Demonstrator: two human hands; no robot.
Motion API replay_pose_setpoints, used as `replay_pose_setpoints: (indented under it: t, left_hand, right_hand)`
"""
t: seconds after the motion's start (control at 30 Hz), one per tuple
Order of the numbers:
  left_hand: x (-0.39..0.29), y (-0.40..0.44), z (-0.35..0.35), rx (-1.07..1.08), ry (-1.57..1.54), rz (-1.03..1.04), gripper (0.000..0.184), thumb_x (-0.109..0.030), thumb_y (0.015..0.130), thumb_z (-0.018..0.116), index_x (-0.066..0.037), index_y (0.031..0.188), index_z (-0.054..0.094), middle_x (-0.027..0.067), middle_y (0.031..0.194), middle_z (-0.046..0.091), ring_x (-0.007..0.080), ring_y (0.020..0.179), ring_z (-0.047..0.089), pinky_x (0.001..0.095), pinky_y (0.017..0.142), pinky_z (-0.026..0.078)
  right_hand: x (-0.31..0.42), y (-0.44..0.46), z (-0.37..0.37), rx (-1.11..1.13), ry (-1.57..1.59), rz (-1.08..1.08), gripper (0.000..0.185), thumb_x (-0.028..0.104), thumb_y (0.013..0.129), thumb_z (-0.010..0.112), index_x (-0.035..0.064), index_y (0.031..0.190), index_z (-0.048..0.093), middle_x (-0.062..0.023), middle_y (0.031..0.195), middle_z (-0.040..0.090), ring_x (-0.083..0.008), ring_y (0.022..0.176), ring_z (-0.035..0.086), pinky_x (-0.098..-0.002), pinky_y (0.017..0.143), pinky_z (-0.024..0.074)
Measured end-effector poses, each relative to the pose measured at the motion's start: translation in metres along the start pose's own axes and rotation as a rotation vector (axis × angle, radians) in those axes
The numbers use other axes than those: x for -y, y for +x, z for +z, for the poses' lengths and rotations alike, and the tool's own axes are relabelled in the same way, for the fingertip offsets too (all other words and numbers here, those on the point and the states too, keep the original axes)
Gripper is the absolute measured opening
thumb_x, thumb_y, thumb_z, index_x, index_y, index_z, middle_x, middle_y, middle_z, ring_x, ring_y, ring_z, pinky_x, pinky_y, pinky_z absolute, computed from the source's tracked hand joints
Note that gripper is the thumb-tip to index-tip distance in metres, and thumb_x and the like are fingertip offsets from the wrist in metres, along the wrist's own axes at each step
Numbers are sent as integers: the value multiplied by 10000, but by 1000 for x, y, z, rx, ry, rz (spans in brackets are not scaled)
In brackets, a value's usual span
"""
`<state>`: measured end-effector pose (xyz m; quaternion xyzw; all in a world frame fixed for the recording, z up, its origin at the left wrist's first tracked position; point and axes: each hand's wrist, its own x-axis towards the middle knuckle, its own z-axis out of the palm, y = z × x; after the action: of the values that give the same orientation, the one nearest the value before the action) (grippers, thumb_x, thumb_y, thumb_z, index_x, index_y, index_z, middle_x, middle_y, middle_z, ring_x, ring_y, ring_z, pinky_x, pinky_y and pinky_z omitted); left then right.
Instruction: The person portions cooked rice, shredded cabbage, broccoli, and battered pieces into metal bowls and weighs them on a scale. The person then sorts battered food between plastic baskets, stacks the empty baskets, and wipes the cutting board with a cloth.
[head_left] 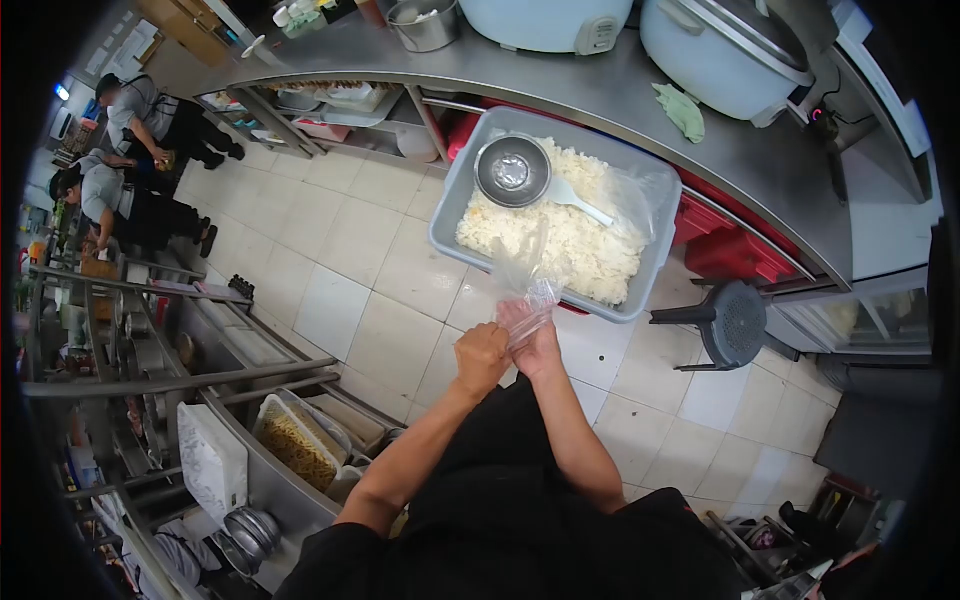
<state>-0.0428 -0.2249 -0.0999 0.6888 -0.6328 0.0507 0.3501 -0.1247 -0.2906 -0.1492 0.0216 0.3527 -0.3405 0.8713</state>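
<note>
Crumpled clear plastic (541, 294), a bag or a glove, hangs in front of me over the near edge of a grey tub (447, 228). My left hand (482, 358) is closed, pinching the plastic's near end. Beside it, my right hand (533, 345) is turned palm up, its fingers stretched out beneath or inside the plastic and partly blurred by it. White cooked rice (600, 268) fills the tub. A metal bowl (513, 170) and a white rice paddle (582, 203) rest on the rice. More clear plastic film (640, 200) lies at the tub's right side.
Behind the tub runs a steel counter (350, 55) with two large rice cookers (550, 22) and a green cloth (680, 112). A dark stool (735, 322) stands right. At lower left, a container of noodles (297, 445) sits on a steel unit. Two people (150, 120) work far left.
</note>
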Motion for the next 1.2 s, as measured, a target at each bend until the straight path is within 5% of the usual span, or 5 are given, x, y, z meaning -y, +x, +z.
replay_pose_setpoints:
  t: [0.5, 0.57, 1.0, 1.07, 1.2]
  left_hand:
    - [-19, 7, 29, 216, -338, -178, 130, 33, 594, 523, -53, 576, 427, 136, 561, 518, 317, 504, 546, 405, 464, 431]
    - [-18, 6, 32, 298, -363, -164, 125, 30, 598, 521, -50, 578, 427, 139, 562, 515, 321, 503, 543, 405, 463, 429]
    - [-35, 43, 46, 582, -696, -134, 178, 10, 694, 540, -48, 582, 415, 142, 577, 482, 327, 526, 513, 388, 476, 406]
    - [-17, 54, 50, 656, -620, -180, 196, -34, 754, 574, -44, 598, 455, 144, 577, 495, 307, 524, 529, 363, 480, 418]
    - [82, 98, 85, 493, -768, -1030, 232, -227, 823, 592, -27, 911, 514, 79, 779, 568, 175, 670, 601, 316, 569, 497]
  right_hand:
    - [32, 13, 2, 3, 87, -102, 690, 630, 864, 320, 152, 1361, 326, -105, 1355, 374, -308, 1243, 359, -458, 988, 309]
    - [14, 66, -48, 77, -560, -475, 735, 669, 836, 341, 224, 1410, 232, -94, 1424, 260, -314, 1285, 286, -477, 1006, 255]
    - [109, 95, -68, -231, -199, -387, 857, 588, 789, 530, 146, 1428, 168, -128, 1474, 141, -337, 1317, 239, -557, 1026, 209]
    - [126, 120, -116, -851, -1232, -540, 924, 591, 689, 624, 217, 1422, 202, -184, 1472, 70, -335, 1321, 239, -457, 1036, 286]
    - [162, 120, -28, -1050, -1764, -70, 1079, 592, 551, 720, 239, 1422, 189, -191, 1471, 8, -360, 1315, 234, -456, 1038, 290]
